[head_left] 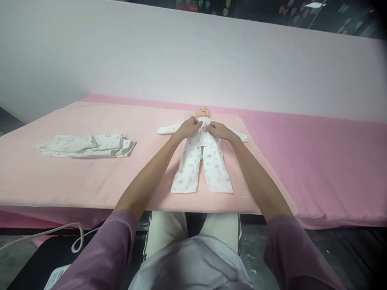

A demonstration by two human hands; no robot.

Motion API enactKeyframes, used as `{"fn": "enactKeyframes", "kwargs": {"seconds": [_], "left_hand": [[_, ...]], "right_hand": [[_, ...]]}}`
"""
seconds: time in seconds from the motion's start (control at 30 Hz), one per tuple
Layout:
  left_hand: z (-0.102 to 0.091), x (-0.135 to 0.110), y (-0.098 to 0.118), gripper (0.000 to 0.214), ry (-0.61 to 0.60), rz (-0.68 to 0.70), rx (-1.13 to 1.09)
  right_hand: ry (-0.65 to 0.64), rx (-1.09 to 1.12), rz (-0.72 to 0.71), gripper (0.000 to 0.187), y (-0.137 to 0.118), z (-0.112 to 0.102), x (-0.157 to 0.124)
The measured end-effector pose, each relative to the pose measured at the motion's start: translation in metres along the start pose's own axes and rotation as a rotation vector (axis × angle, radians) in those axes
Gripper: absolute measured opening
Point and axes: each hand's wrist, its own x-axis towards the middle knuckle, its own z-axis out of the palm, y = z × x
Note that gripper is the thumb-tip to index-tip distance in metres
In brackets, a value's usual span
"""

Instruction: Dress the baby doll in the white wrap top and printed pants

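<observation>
A baby doll (203, 112) lies on its back with its head toward the wall. It wears a white printed baby shirt (208, 140), sleeves spread out to both sides, and white baby trousers (188, 172) with a pink print, the legs pointing toward me. My left hand (190, 127) is closed in a pinch on the shirt's front, just below the doll's chin. Close beside it, my right hand (218, 129) pinches the other side of the same front. The fingertips cover the small spot of cloth between them.
A folded stack of white printed clothes (87, 146) lies to the left on a peach mat (121, 181). Under the mat a pink cloth (317, 169) covers the table. A pale partition (193, 60) rises behind. A white cable (51, 230) hangs below the front edge.
</observation>
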Motion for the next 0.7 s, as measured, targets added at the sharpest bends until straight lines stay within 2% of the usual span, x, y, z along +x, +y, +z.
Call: {"fn": "enactKeyframes", "kwargs": {"seconds": [0.1,0.17,0.23,0.33,0.5,0.6,0.7], "left_hand": [[-0.011,0.023,-0.012,0.028,-0.274,-0.058,-0.016],[-0.014,0.026,-0.016,0.025,-0.350,-0.061,-0.040],[-0.014,0.023,-0.017,0.023,-0.359,-0.058,-0.076],[-0.011,0.018,-0.015,0.034,-0.330,-0.053,-0.075],[-0.009,0.017,-0.013,0.052,-0.315,-0.072,-0.056],[-0.013,0.019,-0.018,0.048,-0.349,-0.063,-0.096],[-0.018,0.021,-0.021,0.034,-0.398,-0.043,-0.105]], "right_hand": [[-0.154,-0.006,-0.058,0.031,0.009,-0.002,0.014],[-0.208,0.058,-0.107,0.032,0.018,0.000,0.017],[-0.189,0.122,-0.138,0.031,0.025,0.004,0.015],[-0.120,0.189,-0.163,0.030,0.029,0.011,0.010],[-0.073,0.149,-0.161,0.029,0.031,0.014,0.008],[-0.066,0.120,-0.149,0.029,0.029,0.013,0.008],[-0.045,0.093,-0.126,0.028,0.023,0.012,0.006]]}}
